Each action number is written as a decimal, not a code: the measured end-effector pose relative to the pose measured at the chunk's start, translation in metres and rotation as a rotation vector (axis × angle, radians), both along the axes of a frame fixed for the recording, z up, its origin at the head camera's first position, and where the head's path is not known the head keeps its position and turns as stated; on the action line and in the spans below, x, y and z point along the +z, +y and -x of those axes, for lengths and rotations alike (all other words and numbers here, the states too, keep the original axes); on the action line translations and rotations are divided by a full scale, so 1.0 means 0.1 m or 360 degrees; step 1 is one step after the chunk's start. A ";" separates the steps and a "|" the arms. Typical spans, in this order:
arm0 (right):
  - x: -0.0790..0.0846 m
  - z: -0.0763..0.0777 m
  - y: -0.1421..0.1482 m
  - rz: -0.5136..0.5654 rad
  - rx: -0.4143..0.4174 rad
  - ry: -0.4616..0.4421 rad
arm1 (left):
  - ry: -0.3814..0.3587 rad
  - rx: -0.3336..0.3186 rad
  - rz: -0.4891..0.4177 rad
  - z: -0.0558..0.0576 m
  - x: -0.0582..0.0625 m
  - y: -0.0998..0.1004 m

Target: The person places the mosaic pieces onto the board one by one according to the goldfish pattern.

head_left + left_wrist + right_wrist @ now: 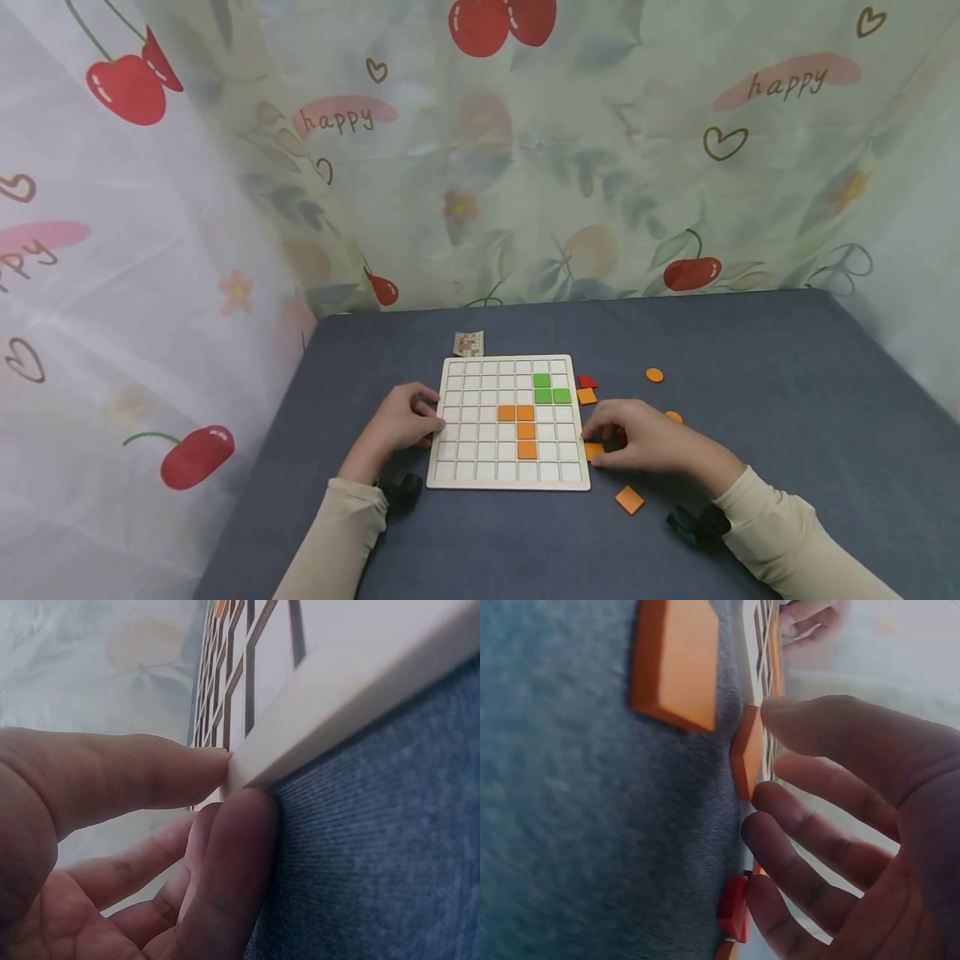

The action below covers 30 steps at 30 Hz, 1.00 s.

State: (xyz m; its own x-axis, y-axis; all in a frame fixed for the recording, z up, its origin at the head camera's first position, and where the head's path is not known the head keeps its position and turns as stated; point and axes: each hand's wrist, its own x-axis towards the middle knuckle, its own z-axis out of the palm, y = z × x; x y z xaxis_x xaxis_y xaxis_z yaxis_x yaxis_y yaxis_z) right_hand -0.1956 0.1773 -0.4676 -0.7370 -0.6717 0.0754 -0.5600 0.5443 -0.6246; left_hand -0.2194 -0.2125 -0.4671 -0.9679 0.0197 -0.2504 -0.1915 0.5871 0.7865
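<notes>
A square pale wooden grid board (480, 481) lies on the dark cloth-covered table. My left hand (401, 421) is at its left side; in the left wrist view the thumb and a bent finger (240, 862) pinch the board's edge (300, 742). Past the board's right edge, my right hand (637, 435) hovers low around an orange square tile (593, 451) lying on the cloth. Its thumb and loosely bent fingers stand around the tile (748, 754) in the right wrist view; contact is unclear. Several orange squares (527, 431) and three green squares (543, 396) sit in the grid.
Another orange square (629, 500) lies nearer the front. A red piece (587, 381) and an orange square (587, 397) lie by the board's upper right. Orange round pieces (655, 375) lie farther right. A small patterned card (468, 343) touches or nears the board's back edge.
</notes>
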 end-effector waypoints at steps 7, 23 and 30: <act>-0.02 -0.02 0.00 -0.0055 0.0008 -0.0044 | 0.0005 -0.0011 -0.0015 0.00 -0.01 0.00; 0.10 -0.01 -0.09 -0.0073 0.0032 -0.0007 | -0.0010 -0.0016 -0.0028 0.01 -0.02 -0.01; 0.18 0.05 -0.32 -0.0034 0.0067 0.0019 | -0.0019 -0.0001 -0.0032 0.01 -0.01 -0.01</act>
